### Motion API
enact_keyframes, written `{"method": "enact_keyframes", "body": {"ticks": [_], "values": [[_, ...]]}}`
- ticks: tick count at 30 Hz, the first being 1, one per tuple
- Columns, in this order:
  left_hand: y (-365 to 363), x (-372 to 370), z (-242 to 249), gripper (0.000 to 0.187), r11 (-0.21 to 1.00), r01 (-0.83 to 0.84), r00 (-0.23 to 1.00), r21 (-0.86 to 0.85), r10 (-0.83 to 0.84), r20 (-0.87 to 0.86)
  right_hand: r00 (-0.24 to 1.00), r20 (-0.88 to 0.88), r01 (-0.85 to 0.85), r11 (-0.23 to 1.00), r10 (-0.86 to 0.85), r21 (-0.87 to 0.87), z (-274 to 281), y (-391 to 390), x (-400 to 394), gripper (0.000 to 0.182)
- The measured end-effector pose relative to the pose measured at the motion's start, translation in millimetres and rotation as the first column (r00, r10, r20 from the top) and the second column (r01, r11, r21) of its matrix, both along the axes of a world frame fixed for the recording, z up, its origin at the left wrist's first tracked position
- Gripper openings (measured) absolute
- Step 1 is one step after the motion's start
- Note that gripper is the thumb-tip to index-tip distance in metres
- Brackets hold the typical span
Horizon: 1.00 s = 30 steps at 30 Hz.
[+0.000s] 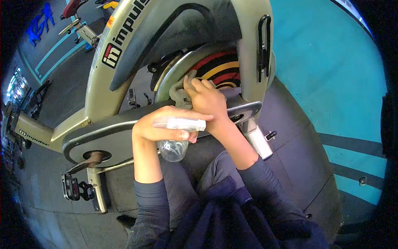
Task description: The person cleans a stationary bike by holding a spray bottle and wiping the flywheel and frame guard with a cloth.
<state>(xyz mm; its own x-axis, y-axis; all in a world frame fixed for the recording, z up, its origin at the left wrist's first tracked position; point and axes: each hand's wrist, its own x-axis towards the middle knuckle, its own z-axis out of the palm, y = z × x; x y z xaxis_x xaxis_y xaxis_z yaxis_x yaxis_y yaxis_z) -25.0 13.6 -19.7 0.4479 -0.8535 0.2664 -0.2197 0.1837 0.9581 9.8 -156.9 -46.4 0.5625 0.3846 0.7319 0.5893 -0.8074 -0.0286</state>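
My left hand (pixel 159 124) is wrapped round a clear spray bottle (pixel 173 150) with a white spray head, its nozzle pointing right. Just beyond it, my right hand (pixel 208 99) presses a grey cloth (pixel 181 94) against the flywheel (pixel 168 83) of an exercise bike. Red, yellow and black rings mark the flywheel's face, and part of it lies behind my right hand and the frame. The cloth is bunched, with folds sticking out left of my fingers. My left fingertips overlap my right wrist in this view.
The bike's pale gold frame (pixel 97 83) arches over the flywheel. A long chain guard (pixel 120 130) runs below, with a pedal (pixel 71 186) at lower left. Another bike (pixel 81 31) stands at upper left. Dark floor tiles (pixel 286 145) border a turquoise floor area (pixel 327 70).
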Motion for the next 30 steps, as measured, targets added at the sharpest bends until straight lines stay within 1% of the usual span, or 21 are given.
{"method": "enact_keyframes", "body": {"ticks": [2, 3, 5, 6, 7, 9, 10, 13, 15, 17, 18, 19, 20, 21, 22, 23, 25, 26, 27, 29, 30], "values": [[2.3, -0.1, 1.7, 0.055, 1.0, 0.002, 1.0, -0.01, -0.002, 0.0, 0.996, -0.055, -0.061, 0.997, 0.064, 0.047, 3.2, 1.4, 0.1, 0.059], [3.2, -0.6, 1.6, 0.055, 1.0, -0.005, 1.0, -0.004, 0.005, -0.001, 0.996, -0.053, -0.064, 0.997, 0.067, 0.048, 5.7, -0.3, -2.0, 0.059], [3.6, -2.0, 1.1, 0.055, 1.0, -0.014, 1.0, 0.003, 0.014, -0.007, 0.984, -0.172, 0.058, 0.997, -0.049, 0.047, 9.5, -8.3, -9.9, 0.063], [3.9, -1.8, 1.6, 0.056, 1.0, -0.024, 1.0, 0.006, 0.024, 0.009, 0.969, -0.2, 0.152, 0.988, -0.143, 0.029, 8.8, -11.2, -8.4, 0.064], [4.2, -1.6, 2.1, 0.056, 0.999, -0.034, 0.999, 0.007, 0.034, 0.025, 0.97, -0.2, 0.148, 0.989, -0.139, 0.029, 8.6, -13.5, -6.9, 0.064], [4.2, -1.7, 3.5, 0.056, 0.999, -0.044, 0.999, 0.019, 0.044, 0.022, 0.899, -0.231, 0.392, 0.919, -0.373, 0.041, 7.8, -20.7, -3.0, 0.06], [3.0, -1.7, 4.0, 0.057, 0.998, -0.049, 0.999, 0.032, 0.048, 0.019, 0.903, -0.152, 0.409, 0.912, -0.402, 0.018, 0.6, -31.5, 5.6, 0.051], [0.9, -2.6, 3.9, 0.057, 0.998, -0.053, 0.998, 0.035, 0.053, 0.021, 0.869, -0.188, 0.465, 0.885, -0.458, -0.008, 2.2, -27.6, 8.0, 0.051], [-0.7, -2.6, 4.0, 0.057, 0.999, -0.045, 0.999, 0.023, 0.044, 0.018, 0.864, -0.205, 0.465, 0.885, -0.46, -0.023, 5.1, -23.8, 8.0, 0.051], [-1.3, -2.3, 3.8, 0.056, 0.999, -0.036, 0.999, 0.011, 0.036, 0.011, 0.915, -0.163, 0.377, 0.926, -0.368, 0.024, 4.7, -20.9, 6.7, 0.045], [-1.6, -2.4, 3.8, 0.057, 0.999, -0.035, 0.999, 0.008, 0.035, 0.001, 0.928, -0.161, 0.344, 0.939, -0.337, 0.018, 4.9, -17.0, 4.5, 0.043], [-2.1, -2.2, 3.1, 0.057, 0.999, -0.032, 0.999, 0.005, 0.033, -0.01, 0.926, -0.163, 0.349, 0.937, -0.342, 0.015, 6.4, -14.9, 2.5, 0.043], [-2.1, -1.7, 2.0, 0.057, 1.0, -0.028, 0.999, 0.005, 0.028, -0.016, 0.959, -0.153, 0.236, 0.971, -0.238, -0.032, 8.9, -13.3, -0.9, 0.047], [-1.3, -0.6, 1.4, 0.057, 1.0, -0.028, 0.999, 0.01, 0.027, 0.018, 0.98, -0.149, 0.119, 0.99, -0.13, -0.077, 9.4, -11.6, -3.2, 0.05], [-0.9, 0.7, 1.7, 0.057, 0.999, -0.028, 0.998, 0.016, 0.028, 0.056, 1.0, -0.005, 0.021, 0.999, -0.022, -0.038, 5.7, -9.6, -0.3, 0.049], [-1.0, 0.1, 1.5, 0.057, 0.999, -0.026, 0.998, 0.019, 0.025, 0.058, 1.0, -0.004, 0.024, 0.999, -0.024, -0.035, 5.1, -6.5, 0.4, 0.049], [-0.9, -2.3, 0.7, 0.057, 0.999, -0.042, 0.999, -0.012, 0.041, -0.014, 0.994, -0.045, -0.101, 0.995, 0.101, -0.005, 5.2, 0.0, 1.1, 0.05], [-0.3, -1.6, 1.0, 0.057, 0.999, -0.043, 0.999, -0.005, 0.043, -0.011, 0.996, -0.079, -0.05, 0.998, 0.047, -0.031, 4.5, 1.4, -1.4, 0.056], [0.4, -1.0, 0.3, 0.058, 0.999, -0.044, 0.999, -0.01, 0.044, 0.001, 0.996, -0.079, -0.053, 0.998, 0.05, -0.024, 3.9, 1.4, -3.9, 0.056], [0.9, -1.1, -1.9, 0.058, 0.999, -0.048, 0.999, -0.006, 0.048, 0.008, 0.997, -0.079, 0.011, 0.998, -0.007, 0.057, 4.5, 1.1, -9.9, 0.056], [1.0, -0.7, -2.1, 0.058, 0.999, -0.051, 0.999, -0.017, 0.051, 0.017, 0.997, -0.079, 0.008, 0.998, -0.003, 0.066, 6.7, 0.3, -12.5, 0.056]]}}
